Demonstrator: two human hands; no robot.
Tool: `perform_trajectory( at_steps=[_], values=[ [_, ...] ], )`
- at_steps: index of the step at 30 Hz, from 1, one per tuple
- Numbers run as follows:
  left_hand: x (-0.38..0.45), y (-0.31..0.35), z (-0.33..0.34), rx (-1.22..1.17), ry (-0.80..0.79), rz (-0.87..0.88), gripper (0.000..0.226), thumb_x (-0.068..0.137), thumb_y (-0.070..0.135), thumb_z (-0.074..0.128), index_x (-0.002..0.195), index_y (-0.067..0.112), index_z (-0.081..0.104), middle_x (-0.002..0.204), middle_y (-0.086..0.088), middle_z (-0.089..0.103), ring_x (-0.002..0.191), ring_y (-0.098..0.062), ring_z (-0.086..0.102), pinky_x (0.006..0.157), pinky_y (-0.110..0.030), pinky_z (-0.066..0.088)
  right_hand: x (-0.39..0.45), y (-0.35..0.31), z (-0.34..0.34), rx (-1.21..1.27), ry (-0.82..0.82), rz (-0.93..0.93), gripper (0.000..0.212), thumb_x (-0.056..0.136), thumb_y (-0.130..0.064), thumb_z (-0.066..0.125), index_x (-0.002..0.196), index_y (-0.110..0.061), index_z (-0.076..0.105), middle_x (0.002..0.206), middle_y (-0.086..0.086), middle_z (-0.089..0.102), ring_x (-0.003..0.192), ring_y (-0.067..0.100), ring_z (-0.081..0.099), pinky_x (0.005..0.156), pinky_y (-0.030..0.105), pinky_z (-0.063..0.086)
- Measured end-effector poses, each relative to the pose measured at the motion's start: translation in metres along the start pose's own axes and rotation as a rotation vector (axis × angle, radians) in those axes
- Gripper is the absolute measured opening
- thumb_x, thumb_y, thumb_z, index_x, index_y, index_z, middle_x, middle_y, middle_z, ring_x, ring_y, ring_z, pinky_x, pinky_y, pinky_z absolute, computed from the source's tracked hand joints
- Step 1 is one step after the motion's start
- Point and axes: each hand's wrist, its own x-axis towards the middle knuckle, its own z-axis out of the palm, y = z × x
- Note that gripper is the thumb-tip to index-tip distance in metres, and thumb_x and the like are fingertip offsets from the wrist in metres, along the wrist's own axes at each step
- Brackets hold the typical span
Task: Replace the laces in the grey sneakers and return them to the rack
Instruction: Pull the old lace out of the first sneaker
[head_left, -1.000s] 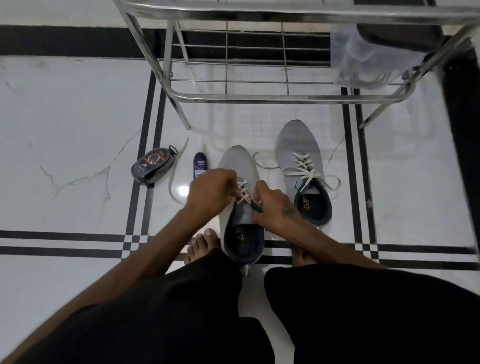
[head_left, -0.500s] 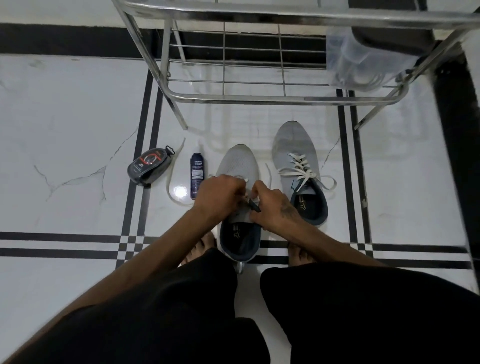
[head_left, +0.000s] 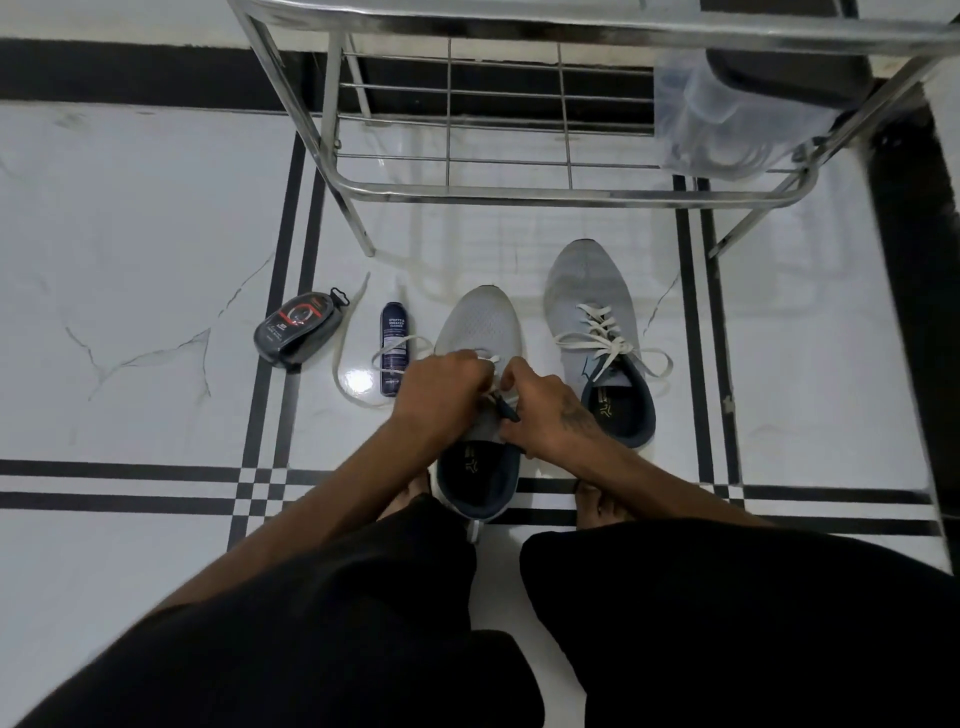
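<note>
While the laced sneaker (head_left: 597, 332) stands beside it, a white lace (head_left: 395, 347) is pinched by both hands (head_left: 448, 389) (head_left: 540, 405) over the near sneaker (head_left: 480, 322).

Bare forearms, no sleeves; dark tattoo on right hand (head_left: 545, 410); black trousers; bare feet.

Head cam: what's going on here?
A person crouches on the white tiled floor before a steel shoe rack. Both hands work a white lace at the eyelets of the nearer grey mesh sneaker: left hand and right hand each pinch it. The second grey sneaker stands beside it, laced but untied. A dark spray bottle and a dark pouch lie to the left. Neither sneaker is on the rack yet.
</note>
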Motion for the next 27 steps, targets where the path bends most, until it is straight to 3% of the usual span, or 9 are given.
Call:
perform_trajectory(
  at_steps=[5, 8, 11, 13, 15, 18, 22, 24, 27],
  values=[
    [-0.014, -0.053, -0.016, -0.405, 0.172, -0.299, 0.009, 0.085, 0.027, 0.074, 0.081, 0.022, 0.068, 0.083, 0.009, 0.068, 0.082, -0.016, 0.064, 0.068, -0.028, 0.042, -0.004, 0.004, 0.000, 0.040, 0.026, 0.006, 0.035, 0.082, -0.018, 0.067, 0.104, -0.021, 0.039, 0.073, 0.000, 0.058, 0.062, 0.024, 0.059, 0.062, 0.037, 0.054],
    [-0.024, -0.092, -0.022, -0.372, 0.170, -0.514, 0.011, 0.091, 0.025, 0.069, 0.097, 0.016, 0.069, 0.101, -0.003, 0.071, 0.093, -0.025, 0.065, 0.077, -0.036, 0.051, -0.006, 0.006, -0.001, 0.046, 0.031, 0.006, 0.036, 0.083, -0.019, 0.065, 0.107, -0.021, 0.039, 0.071, -0.001, 0.056, 0.059, 0.019, 0.057, 0.058, 0.035, 0.050],
    [-0.026, -0.078, -0.018, -0.205, 0.045, -0.368, 0.048, 0.088, 0.038, 0.069, 0.131, 0.018, 0.057, 0.133, -0.009, 0.053, 0.104, -0.031, 0.063, 0.086, -0.043, 0.053, -0.008, 0.002, 0.004, -0.113, 0.124, -0.082, 0.040, 0.087, -0.030, 0.061, 0.121, -0.025, 0.042, 0.089, -0.003, 0.055, 0.076, 0.021, 0.058, 0.061, 0.030, 0.038],
    [-0.027, -0.051, -0.012, -0.282, 0.023, -0.235, 0.064, 0.083, 0.048, 0.071, 0.138, 0.022, 0.050, 0.135, -0.005, 0.046, 0.097, -0.026, 0.064, 0.083, -0.038, 0.052, -0.005, -0.004, 0.006, -0.252, 0.198, -0.165, 0.040, 0.090, -0.035, 0.058, 0.127, -0.025, 0.049, 0.109, -0.002, 0.051, 0.092, 0.019, 0.056, 0.066, 0.029, 0.036],
    [-0.026, -0.029, -0.002, -0.326, -0.005, -0.144, 0.057, 0.080, 0.051, 0.073, 0.127, 0.023, 0.060, 0.119, -0.001, 0.057, 0.090, -0.021, 0.065, 0.079, -0.034, 0.050, 0.005, -0.011, 0.005, -0.353, 0.157, -0.229, 0.031, 0.091, -0.032, 0.059, 0.119, -0.019, 0.059, 0.117, 0.002, 0.051, 0.100, 0.022, 0.057, 0.068, 0.031, 0.040],
    [-0.027, -0.016, 0.002, -0.397, -0.010, -0.166, 0.026, 0.084, 0.031, 0.070, 0.107, 0.020, 0.073, 0.087, -0.002, 0.073, 0.085, -0.020, 0.068, 0.073, -0.028, 0.046, 0.018, -0.021, 0.000, -0.474, 0.079, -0.288, 0.017, 0.094, -0.027, 0.059, 0.102, -0.014, 0.067, 0.112, 0.005, 0.056, 0.095, 0.028, 0.062, 0.066, 0.034, 0.045],
    [-0.038, -0.033, 0.004, -0.488, 0.010, -0.250, 0.012, 0.084, 0.021, 0.065, 0.090, 0.022, 0.075, 0.066, 0.000, 0.069, 0.066, -0.016, 0.063, 0.058, -0.023, 0.037, 0.021, -0.013, -0.030, -0.133, 0.359, 0.074, 0.016, 0.094, -0.015, 0.053, 0.080, -0.012, 0.059, 0.084, 0.002, 0.057, 0.074, 0.020, 0.056, 0.058, 0.028, 0.036],
    [-0.043, -0.041, 0.006, -0.496, 0.035, -0.263, 0.013, 0.085, 0.020, 0.065, 0.092, 0.019, 0.075, 0.066, 0.001, 0.068, 0.067, -0.015, 0.062, 0.056, -0.018, 0.036, 0.019, 0.002, -0.044, -0.016, 0.479, 0.202, 0.013, 0.095, -0.014, 0.048, 0.086, -0.010, 0.057, 0.089, 0.003, 0.058, 0.078, 0.021, 0.056, 0.063, 0.030, 0.039],
    [-0.039, -0.039, 0.011, -0.492, 0.049, -0.208, 0.009, 0.085, 0.019, 0.064, 0.083, 0.012, 0.070, 0.068, 0.000, 0.065, 0.068, -0.016, 0.060, 0.060, -0.025, 0.035, 0.014, -0.007, -0.041, -0.038, 0.356, -0.031, 0.015, 0.093, -0.020, 0.058, 0.107, -0.014, 0.060, 0.106, -0.002, 0.048, 0.092, 0.017, 0.053, 0.075, 0.030, 0.042]
  ],
)
